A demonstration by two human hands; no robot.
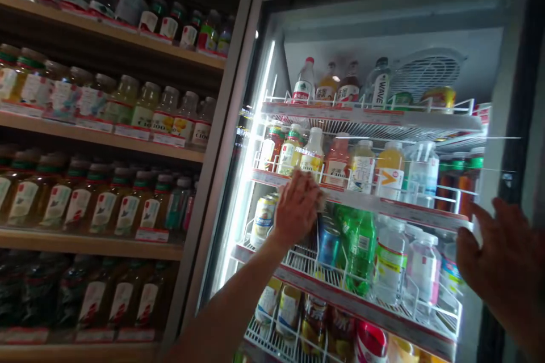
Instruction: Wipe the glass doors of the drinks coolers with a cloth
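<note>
My left hand [296,207] reaches up to the glass front of a lit drinks fridge [251,125], over the second shelf's edge. Its fingers press on what looks like a crumpled beige cloth [320,199], mostly hidden under the hand and blurred. Behind the glass near it are a yellow-labelled bottle [312,150], a blue can [328,244] and a green bottle [361,244]. My right hand [502,264] is at the right side of the fridge front, fingers spread, with nothing visible in it. Whether it touches the glass I cannot tell.
Wooden shelves [170,248] to the left carry rows of bottled drinks [117,212]. The fridge holds several white wire shelves [361,195] of bottles and cans. A round vent grille [430,71] is at the top inside. A dark door frame [508,176] runs down the right.
</note>
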